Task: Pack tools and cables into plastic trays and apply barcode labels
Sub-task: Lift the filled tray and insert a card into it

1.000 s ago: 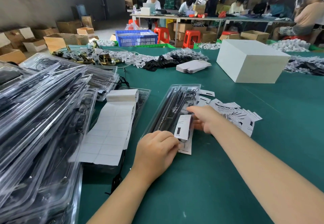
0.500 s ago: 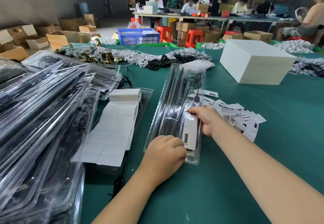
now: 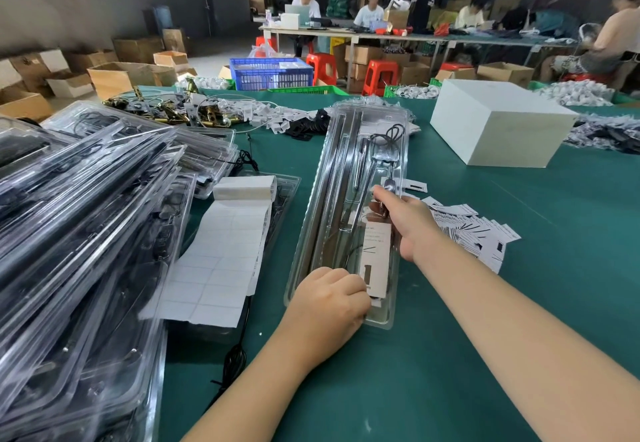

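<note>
A long clear plastic tray point(image 3: 313, 206) lies lengthwise on the green table, holding dark rods, a thin black cable point(image 3: 389, 135) and a white paper card point(image 3: 375, 254). My left hand point(image 3: 329, 299) grips the tray's near end with curled fingers. My right hand point(image 3: 405, 220) holds the tray's right edge about halfway up, thumb on top. A pile of printed barcode cards point(image 3: 474, 234) lies just right of the tray. A strip of blank white labels point(image 3: 221, 254) unrolls to its left.
Stacks of filled clear trays point(image 3: 79, 234) crowd the left side. A white box point(image 3: 495, 123) stands at the back right. Brass hardware point(image 3: 166, 109), white tags and black parts lie along the far edge. Several people sit at a distant table.
The tray has been drawn out to its full length, and its far end now reaches much farther up the table. Both hands keep their hold. The card now lies flat inside it.
</note>
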The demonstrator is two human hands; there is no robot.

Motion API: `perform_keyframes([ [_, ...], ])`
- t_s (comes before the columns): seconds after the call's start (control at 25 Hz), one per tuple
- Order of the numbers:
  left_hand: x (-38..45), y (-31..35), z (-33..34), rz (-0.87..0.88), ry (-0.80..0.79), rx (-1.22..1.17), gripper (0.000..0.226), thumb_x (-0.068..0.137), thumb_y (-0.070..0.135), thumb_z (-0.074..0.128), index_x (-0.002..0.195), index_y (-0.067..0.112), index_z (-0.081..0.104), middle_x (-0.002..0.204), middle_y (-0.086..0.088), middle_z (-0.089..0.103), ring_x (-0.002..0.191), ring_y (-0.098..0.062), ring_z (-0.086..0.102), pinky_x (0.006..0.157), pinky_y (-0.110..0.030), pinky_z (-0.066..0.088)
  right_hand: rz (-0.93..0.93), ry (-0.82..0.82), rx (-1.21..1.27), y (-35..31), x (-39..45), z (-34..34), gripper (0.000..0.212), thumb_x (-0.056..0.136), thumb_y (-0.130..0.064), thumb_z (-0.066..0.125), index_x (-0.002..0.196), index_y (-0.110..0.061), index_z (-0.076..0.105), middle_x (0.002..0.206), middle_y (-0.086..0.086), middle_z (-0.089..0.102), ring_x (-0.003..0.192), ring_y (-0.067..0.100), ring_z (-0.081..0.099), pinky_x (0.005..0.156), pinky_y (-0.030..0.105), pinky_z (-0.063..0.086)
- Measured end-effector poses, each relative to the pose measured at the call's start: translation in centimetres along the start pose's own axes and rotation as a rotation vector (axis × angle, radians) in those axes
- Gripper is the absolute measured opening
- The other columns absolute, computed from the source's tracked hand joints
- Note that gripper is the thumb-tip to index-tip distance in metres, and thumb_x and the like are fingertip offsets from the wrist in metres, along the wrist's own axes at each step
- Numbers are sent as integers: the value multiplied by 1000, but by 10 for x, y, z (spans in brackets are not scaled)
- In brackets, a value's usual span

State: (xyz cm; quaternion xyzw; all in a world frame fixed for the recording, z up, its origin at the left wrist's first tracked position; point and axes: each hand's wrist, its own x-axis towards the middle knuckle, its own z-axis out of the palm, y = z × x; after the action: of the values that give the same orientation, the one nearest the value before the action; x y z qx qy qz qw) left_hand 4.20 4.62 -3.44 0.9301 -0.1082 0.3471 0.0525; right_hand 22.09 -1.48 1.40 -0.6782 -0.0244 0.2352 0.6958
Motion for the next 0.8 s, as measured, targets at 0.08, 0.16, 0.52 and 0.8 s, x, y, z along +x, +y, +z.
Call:
perform_keyframes([
  [0.08, 0, 1, 1, 5, 2, 0, 19, 66, 1, 60, 56, 18, 57, 67, 6, 59, 59, -17, 53, 55, -25, 45, -4, -6, 2, -4, 0, -1, 18, 82, -24, 74, 87, -15, 60, 69, 0, 71, 53, 16, 68, 62, 35, 55],
  [0.16, 0, 1, 1, -1, 0, -4, 19, 67, 2, 56, 56, 18, 56, 67, 6, 59, 59, -16, 52, 55, -25, 45, -5, -12, 10, -7, 0, 0, 16, 81, -15, 72, 85, -14, 57, 62, 2, 69, 49, 18, 67, 67, 44, 57],
  [0.52, 0, 1, 0, -2, 1, -6, 23, 72, 7, 46, 56, 17, 58, 66, 5, 59, 59, -16, 55, 54, -24, 45, 8, 62, 15, -5, 0, -1, 19, 74, 1, 67, 91, -6, 62, 83, 16, 72, 60, 25, 66, 77, 55, 55],
  [0.8, -2, 1, -3, 4, 30, 17, 23, 75, 6, 47, 58, 16, 59, 67, 5, 60, 59, -17, 55, 53, -26, 46, 16, 89, 16, -3, -1, -1, 19, 79, -8, 71, 92, -10, 57, 81, 11, 70, 68, 26, 70, 79, 49, 56],
])
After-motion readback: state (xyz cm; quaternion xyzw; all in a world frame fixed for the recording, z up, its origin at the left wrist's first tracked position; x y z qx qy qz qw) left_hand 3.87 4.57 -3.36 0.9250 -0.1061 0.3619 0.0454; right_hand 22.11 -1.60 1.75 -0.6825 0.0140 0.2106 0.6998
